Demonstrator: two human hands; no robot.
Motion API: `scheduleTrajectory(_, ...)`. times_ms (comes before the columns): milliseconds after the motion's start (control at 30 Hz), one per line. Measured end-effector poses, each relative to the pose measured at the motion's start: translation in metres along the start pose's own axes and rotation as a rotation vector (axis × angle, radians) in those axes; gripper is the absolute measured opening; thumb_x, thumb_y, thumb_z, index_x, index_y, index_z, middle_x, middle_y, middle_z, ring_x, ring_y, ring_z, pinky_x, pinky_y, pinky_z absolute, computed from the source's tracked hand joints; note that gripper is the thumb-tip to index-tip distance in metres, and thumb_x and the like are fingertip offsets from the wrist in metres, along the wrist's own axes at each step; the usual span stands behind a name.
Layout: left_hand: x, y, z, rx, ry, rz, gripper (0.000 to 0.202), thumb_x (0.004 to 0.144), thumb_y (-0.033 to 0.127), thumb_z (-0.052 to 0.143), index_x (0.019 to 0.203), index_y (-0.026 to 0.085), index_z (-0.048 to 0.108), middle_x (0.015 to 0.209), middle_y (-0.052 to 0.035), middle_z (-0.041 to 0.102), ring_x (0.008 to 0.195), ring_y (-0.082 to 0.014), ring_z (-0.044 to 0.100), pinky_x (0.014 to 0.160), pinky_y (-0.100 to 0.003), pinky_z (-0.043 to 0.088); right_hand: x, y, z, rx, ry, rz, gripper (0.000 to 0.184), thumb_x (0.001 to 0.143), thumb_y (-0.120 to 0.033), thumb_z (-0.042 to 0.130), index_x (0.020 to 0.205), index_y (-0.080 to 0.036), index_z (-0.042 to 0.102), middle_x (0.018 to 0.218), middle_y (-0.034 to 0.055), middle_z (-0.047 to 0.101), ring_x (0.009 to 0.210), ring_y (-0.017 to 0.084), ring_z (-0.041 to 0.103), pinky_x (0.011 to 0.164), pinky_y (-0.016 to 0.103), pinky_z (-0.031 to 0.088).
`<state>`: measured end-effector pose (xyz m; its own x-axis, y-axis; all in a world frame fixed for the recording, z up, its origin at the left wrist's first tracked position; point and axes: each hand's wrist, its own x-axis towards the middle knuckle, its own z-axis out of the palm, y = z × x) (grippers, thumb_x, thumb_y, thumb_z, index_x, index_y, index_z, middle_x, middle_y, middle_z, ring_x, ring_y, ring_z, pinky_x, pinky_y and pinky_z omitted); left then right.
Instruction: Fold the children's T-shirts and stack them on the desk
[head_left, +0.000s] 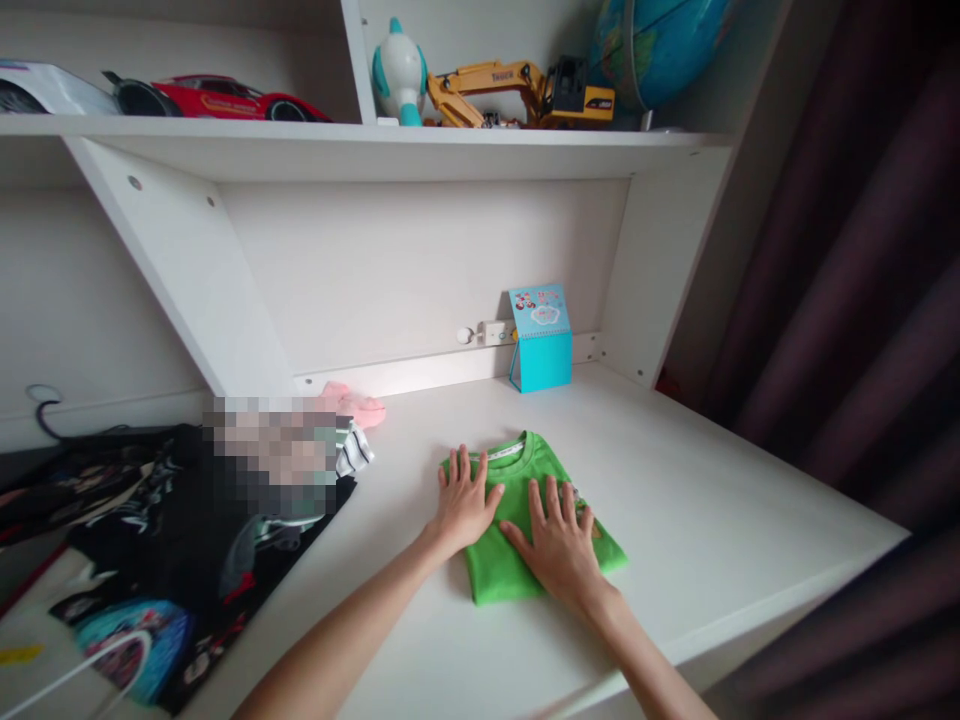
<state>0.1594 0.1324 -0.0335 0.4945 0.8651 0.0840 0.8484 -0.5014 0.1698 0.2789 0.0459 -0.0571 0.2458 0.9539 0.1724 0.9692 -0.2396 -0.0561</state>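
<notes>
"Lying where, the green shirt [514, 497]?"

"Flat on the white tabletop [697, 480], just back from its front edge [787, 596], neatly folded: lower fold nearest, print [597, 531] partly covered at right, round collar [529, 454] farthest."

"And each grip?"

"The left grip [461, 510] and right grip [560, 552] both rest palm-down on it, fingers spread wide, grasping nothing."

"Room?"

"Bare surface rightward; dark clothes [174, 500] crowd the left; beyond the collar, open space reaches a blue calendar [545, 362]."
</notes>
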Motion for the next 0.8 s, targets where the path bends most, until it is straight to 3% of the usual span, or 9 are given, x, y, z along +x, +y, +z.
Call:
scheduleTrajectory(167, -0.032, 0.009, -0.007, -0.100, -0.083, 0.163, 0.064, 0.090, 0.054, 0.019, 0.143, 0.018, 0.018, 0.149, -0.0148, 0.008, 0.136, -0.0306, 0.005, 0.106, -0.052, 0.017, 0.003, 0.014, -0.006, 0.027, -0.018, -0.065, 0.068, 0.088, -0.056, 0.028, 0.139, -0.012, 0.032, 0.144, 0.0177, 0.025, 0.132, 0.037, 0.019, 0.099, 0.057, 0.022)
scheduleTrajectory(333, -0.065, 0.005, -0.013, -0.103, -0.123, 0.323, 0.079, 0.080, 0.068, 0.032, 0.143, 0.024, 0.015, 0.149, -0.0128, 0.002, 0.135, -0.0354, 0.001, 0.105, -0.057, 0.014, 0.001, 0.023, -0.006, 0.036, -0.031, -0.108, 0.059, 0.091, -0.048, 0.030, 0.139, -0.015, 0.032, 0.144, 0.0149, 0.025, 0.132, 0.036, 0.019, 0.100, 0.056, 0.022)
scheduleTrajectory(600, -0.065, 0.006, -0.021, -0.107, -0.202, 0.327, 0.110, 0.058, 0.083, 0.044, 0.143, 0.019, 0.016, 0.149, -0.0161, -0.001, 0.134, -0.0400, -0.002, 0.104, -0.060, 0.009, 0.002, 0.024, -0.003, 0.072, 0.003, -0.124, 0.074, 0.085, -0.063, 0.026, 0.139, -0.012, 0.031, 0.144, 0.0176, 0.025, 0.132, 0.037, 0.018, 0.099, 0.057, 0.021)
scheduleTrajectory(700, -0.069, 0.004, -0.021, -0.110, -0.204, 0.348, 0.106, 0.061, 0.081, 0.043, 0.143, 0.020, 0.016, 0.149, -0.0146, 0.000, 0.134, -0.0376, -0.001, 0.104, -0.059, 0.009, 0.001, 0.029, 0.000, 0.081, 0.015, -0.142, 0.081, 0.082, -0.069, 0.023, 0.139, -0.012, 0.031, 0.144, 0.0182, 0.025, 0.132, 0.037, 0.018, 0.099, 0.058, 0.020)
scheduleTrajectory(800, -0.072, 0.002, -0.022, -0.110, -0.211, 0.362, 0.093, 0.070, 0.075, 0.041, 0.143, 0.024, 0.014, 0.149, -0.0120, -0.003, 0.135, -0.0334, -0.002, 0.105, -0.057, 0.008, 0.005, 0.051, 0.005, 0.073, 0.014, -0.148, 0.085, 0.079, -0.072, 0.023, 0.140, -0.014, 0.029, 0.144, 0.0166, 0.025, 0.133, 0.037, 0.017, 0.099, 0.058, 0.020)
